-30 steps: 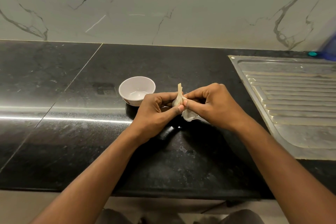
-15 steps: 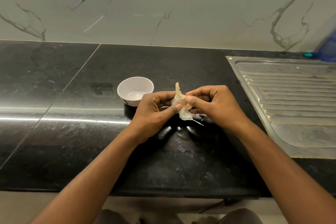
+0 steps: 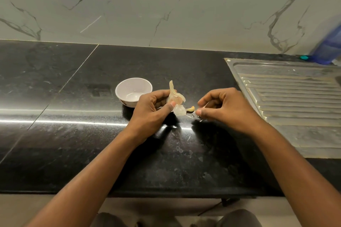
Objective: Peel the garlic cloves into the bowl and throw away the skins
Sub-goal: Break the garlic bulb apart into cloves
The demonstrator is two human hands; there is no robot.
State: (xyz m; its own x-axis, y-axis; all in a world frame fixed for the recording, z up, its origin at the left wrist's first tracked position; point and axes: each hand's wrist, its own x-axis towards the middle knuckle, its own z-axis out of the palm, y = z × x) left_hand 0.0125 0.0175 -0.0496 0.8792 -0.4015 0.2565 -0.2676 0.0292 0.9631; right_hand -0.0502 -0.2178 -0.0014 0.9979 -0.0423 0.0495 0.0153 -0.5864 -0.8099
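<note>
Left hand (image 3: 153, 109) fingers curl round garlic (image 3: 174, 97), steadying it near bowl (image 3: 133, 89); right hand (image 3: 227, 108) fingers pinch loose skin (image 3: 193, 115), held clear for discard

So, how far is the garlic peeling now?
The bowl looks empty, so no clove is done. The left hand grips the garlic bulb; the right hand pinches a strip of skin. Left: separate and peel the cloves, drop them in, throw away skins.
</note>
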